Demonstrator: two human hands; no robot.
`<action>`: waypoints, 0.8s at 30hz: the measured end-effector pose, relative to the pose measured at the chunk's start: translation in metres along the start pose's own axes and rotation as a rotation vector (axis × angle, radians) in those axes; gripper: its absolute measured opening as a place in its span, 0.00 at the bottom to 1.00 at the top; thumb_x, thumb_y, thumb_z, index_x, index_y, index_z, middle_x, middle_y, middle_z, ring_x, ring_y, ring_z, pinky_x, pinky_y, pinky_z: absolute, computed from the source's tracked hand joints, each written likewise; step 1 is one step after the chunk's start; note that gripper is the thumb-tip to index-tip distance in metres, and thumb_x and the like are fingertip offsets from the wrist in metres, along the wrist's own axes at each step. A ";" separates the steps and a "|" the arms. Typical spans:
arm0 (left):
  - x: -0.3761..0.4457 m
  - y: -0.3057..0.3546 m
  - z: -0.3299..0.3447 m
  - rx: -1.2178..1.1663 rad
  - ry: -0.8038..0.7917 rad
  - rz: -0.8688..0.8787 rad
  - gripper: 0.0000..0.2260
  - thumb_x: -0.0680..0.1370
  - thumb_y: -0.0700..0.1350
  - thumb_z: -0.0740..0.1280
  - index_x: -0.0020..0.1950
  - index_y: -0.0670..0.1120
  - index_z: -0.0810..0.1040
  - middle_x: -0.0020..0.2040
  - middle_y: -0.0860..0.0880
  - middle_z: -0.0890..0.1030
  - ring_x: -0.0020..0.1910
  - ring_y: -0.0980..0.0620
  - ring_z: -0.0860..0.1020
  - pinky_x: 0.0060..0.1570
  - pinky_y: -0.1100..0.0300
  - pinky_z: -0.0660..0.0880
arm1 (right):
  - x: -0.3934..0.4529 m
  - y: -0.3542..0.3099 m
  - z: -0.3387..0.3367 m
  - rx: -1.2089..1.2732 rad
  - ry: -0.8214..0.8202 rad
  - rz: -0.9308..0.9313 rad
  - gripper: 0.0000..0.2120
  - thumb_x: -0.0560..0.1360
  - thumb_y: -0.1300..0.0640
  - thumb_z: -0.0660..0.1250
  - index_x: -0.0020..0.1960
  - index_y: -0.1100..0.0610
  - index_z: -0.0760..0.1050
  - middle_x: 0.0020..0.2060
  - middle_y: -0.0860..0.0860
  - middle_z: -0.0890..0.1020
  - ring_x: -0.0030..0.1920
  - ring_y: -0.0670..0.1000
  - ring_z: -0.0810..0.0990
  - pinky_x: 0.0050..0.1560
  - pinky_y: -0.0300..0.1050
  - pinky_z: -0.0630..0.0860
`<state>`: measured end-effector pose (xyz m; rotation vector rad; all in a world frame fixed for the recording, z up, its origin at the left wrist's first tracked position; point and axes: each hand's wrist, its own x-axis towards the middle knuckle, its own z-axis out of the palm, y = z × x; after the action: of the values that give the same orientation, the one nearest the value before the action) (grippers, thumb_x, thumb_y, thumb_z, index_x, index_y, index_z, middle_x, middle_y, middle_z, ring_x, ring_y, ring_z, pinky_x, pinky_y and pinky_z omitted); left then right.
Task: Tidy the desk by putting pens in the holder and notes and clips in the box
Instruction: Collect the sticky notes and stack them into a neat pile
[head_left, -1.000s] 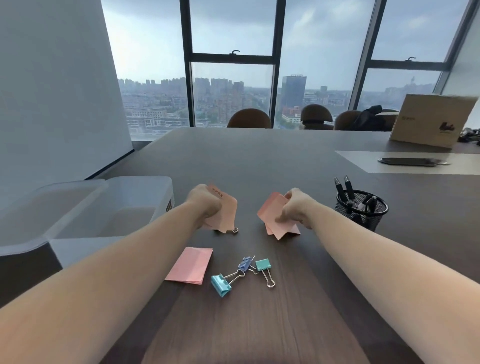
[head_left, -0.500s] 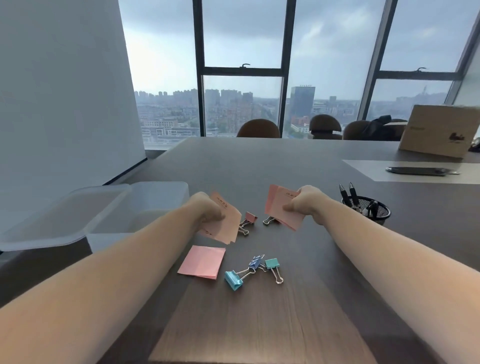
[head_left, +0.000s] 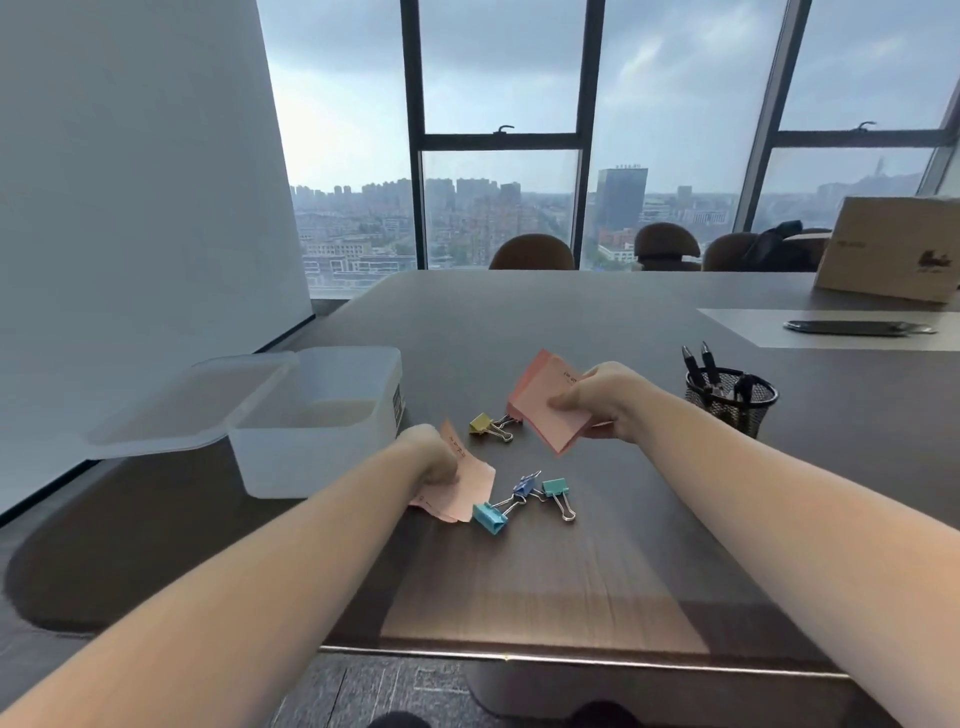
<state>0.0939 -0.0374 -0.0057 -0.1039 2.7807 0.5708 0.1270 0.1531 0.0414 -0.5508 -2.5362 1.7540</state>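
My left hand (head_left: 434, 457) grips a bunch of pink notes (head_left: 465, 486) low over the desk, just right of the clear plastic box (head_left: 317, 431), whose lid hangs open to the left. Farther right and higher, my right hand (head_left: 597, 397) holds a second stack of pink notes (head_left: 545, 402) above the table. A yellow binder clip (head_left: 483, 423) lies under that stack. Three clips lie in a cluster in front: a light blue one (head_left: 489, 517), a dark blue one (head_left: 524, 486) and a teal one (head_left: 556, 489). The black mesh pen holder (head_left: 730, 402) at the right holds several pens (head_left: 698, 364).
A cardboard box (head_left: 893, 247) stands at the far right of the long dark table (head_left: 571, 322), with a dark flat object (head_left: 857, 327) on a pale mat in front of it. Brown chairs line the far side by the windows. The table's near edge (head_left: 571, 657) runs across the bottom.
My left hand has come down toward me over the spot where a pink note lay; that note is hidden now. My right hand has lifted its notes higher. The camera has tilted down.
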 end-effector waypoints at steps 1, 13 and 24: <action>0.000 -0.001 0.003 0.031 0.015 -0.011 0.21 0.75 0.45 0.67 0.67 0.42 0.72 0.64 0.44 0.77 0.64 0.45 0.77 0.62 0.56 0.75 | -0.003 0.001 0.002 0.010 -0.008 0.004 0.08 0.73 0.66 0.69 0.46 0.57 0.71 0.38 0.55 0.80 0.34 0.50 0.78 0.36 0.43 0.75; 0.016 0.005 -0.012 -0.325 0.152 0.025 0.33 0.71 0.44 0.74 0.71 0.40 0.62 0.67 0.42 0.72 0.66 0.44 0.74 0.65 0.54 0.72 | -0.003 0.008 0.004 0.225 -0.049 -0.043 0.26 0.72 0.70 0.69 0.66 0.59 0.67 0.52 0.56 0.79 0.45 0.54 0.80 0.35 0.45 0.77; 0.022 0.026 -0.012 -1.120 0.201 0.219 0.13 0.73 0.29 0.69 0.38 0.46 0.74 0.50 0.39 0.81 0.41 0.46 0.79 0.41 0.55 0.78 | 0.020 0.025 0.002 0.628 -0.154 -0.055 0.20 0.73 0.69 0.68 0.63 0.62 0.71 0.54 0.58 0.82 0.47 0.55 0.82 0.47 0.50 0.82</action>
<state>0.0663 -0.0184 0.0084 -0.0890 2.2798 2.1776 0.1143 0.1652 0.0147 -0.3152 -1.8688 2.4742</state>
